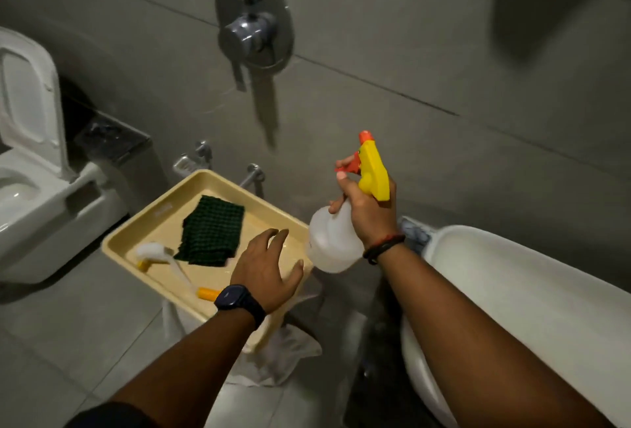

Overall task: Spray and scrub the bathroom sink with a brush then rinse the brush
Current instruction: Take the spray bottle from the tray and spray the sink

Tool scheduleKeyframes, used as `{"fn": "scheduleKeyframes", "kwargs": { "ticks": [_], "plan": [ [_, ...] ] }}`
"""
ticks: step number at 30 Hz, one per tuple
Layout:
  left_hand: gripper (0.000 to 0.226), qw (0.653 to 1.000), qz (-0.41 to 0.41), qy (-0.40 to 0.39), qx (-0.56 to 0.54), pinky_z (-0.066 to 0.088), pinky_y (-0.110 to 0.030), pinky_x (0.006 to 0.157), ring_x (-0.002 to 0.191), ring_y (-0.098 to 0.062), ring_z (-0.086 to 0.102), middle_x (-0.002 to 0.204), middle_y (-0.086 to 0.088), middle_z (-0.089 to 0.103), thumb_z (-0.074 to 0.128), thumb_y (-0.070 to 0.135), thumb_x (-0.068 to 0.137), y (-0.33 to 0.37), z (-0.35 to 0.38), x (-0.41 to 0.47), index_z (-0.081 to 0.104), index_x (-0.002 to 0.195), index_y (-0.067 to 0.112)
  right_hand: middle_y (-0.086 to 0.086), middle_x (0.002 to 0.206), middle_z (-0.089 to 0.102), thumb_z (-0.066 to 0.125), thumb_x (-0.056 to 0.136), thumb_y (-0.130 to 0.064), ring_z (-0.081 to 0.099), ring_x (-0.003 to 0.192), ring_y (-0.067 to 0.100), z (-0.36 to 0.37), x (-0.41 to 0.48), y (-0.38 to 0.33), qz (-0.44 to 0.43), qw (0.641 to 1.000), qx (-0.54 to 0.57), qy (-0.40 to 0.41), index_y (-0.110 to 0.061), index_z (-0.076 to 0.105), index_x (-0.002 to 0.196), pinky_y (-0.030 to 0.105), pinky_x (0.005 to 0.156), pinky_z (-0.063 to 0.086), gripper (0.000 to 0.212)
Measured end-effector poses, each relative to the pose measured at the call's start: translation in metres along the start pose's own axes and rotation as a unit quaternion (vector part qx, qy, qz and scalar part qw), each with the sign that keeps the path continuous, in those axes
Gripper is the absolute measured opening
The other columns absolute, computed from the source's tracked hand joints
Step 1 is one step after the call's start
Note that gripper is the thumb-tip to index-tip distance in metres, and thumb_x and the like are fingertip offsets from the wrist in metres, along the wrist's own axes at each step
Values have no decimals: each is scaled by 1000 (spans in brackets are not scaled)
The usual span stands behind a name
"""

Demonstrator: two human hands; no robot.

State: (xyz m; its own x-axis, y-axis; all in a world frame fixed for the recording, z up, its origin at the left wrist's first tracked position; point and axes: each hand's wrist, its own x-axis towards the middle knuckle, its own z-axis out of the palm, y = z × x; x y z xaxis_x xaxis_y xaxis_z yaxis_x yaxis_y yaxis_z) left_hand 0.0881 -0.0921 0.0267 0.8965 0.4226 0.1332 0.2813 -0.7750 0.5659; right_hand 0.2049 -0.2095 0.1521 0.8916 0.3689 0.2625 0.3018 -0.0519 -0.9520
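Observation:
My right hand [367,212] grips a white spray bottle [333,245] with a yellow head and orange trigger, held upright between the tray and the sink. A finger rests on the trigger. The white sink [512,294] curves along the right side, under my right forearm. A cream tray [160,222] holds a white brush with a yellow-tipped handle [170,262] and a dark green scrub pad [213,231]. My left hand [269,268] hovers open over the tray's near right corner, fingers spread, touching nothing that I can see.
A white toilet [37,168] with its lid up stands at the left. A chrome mixer valve [254,29] is set in the grey wall above. Chrome taps [252,175] sit low behind the tray. White plastic [276,356] hangs beneath the tray.

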Motion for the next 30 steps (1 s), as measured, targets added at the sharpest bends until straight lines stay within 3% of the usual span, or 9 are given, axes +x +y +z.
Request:
{"fn": "scheduleKeyframes", "kwargs": {
  "ticks": [3,6,9,11,13,17,21,25,30],
  "plan": [
    [60,998,39,9,-38,41,-42,100,122,-29,44,135,-13,48,58,42,82,69,11,-22,44,133,14,4,91,58,56,90,-4,58,59,23,-80,-39,-36,-3,999,-37,29,-47,46,123,26,48,51,55],
    [68,996,69,-3,-53,40,-44,103,127,-29,40,139,-14,44,53,52,80,130,29,-50,39,136,17,0,81,53,58,86,0,55,52,16,-159,-86,-58,27,995,-81,54,-34,45,137,18,44,48,62],
    [81,992,112,-44,-34,31,-44,109,134,-31,32,146,-15,36,47,62,75,181,57,-78,31,141,19,-1,75,56,59,80,3,56,48,15,-229,-139,-63,112,985,-108,78,-45,52,125,22,39,48,66],
    [85,987,141,-71,-16,25,-42,111,137,-29,26,150,-12,30,45,66,74,207,77,-94,24,143,21,-8,67,58,59,76,4,58,51,18,-270,-175,-61,171,970,-145,94,-42,61,116,27,41,49,61],
    [88,983,159,-91,4,19,-40,113,139,-26,19,153,-9,23,43,67,75,221,97,-104,17,146,22,-7,64,61,56,72,3,59,52,27,-301,-207,-56,235,950,-178,99,-46,61,112,29,42,47,63],
    [89,980,161,-91,78,5,-39,116,143,-23,7,157,-6,14,31,69,76,223,121,-109,9,147,21,11,69,63,52,74,-3,55,52,29,-328,-251,-39,338,919,-168,116,-49,62,104,27,38,42,56],
    [91,979,156,-81,102,-1,-38,115,144,-22,1,158,-7,8,32,68,77,220,123,-98,3,147,17,11,59,59,55,78,-7,50,41,21,-321,-271,-22,399,898,-169,79,-38,68,104,28,41,41,42],
    [95,982,133,-83,109,-5,-38,114,144,-23,-3,158,-9,3,37,65,79,219,119,-87,-3,146,12,14,61,63,55,78,-8,50,41,23,-302,-264,-15,409,893,-170,81,-11,67,105,30,44,43,29],
    [98,977,139,-91,134,-8,-36,112,144,-23,-3,158,-9,1,39,66,78,219,123,-79,-5,146,11,13,60,62,51,78,-10,48,32,23,-295,-241,-12,390,897,-174,111,-15,65,110,28,42,43,36]
  ]
}}
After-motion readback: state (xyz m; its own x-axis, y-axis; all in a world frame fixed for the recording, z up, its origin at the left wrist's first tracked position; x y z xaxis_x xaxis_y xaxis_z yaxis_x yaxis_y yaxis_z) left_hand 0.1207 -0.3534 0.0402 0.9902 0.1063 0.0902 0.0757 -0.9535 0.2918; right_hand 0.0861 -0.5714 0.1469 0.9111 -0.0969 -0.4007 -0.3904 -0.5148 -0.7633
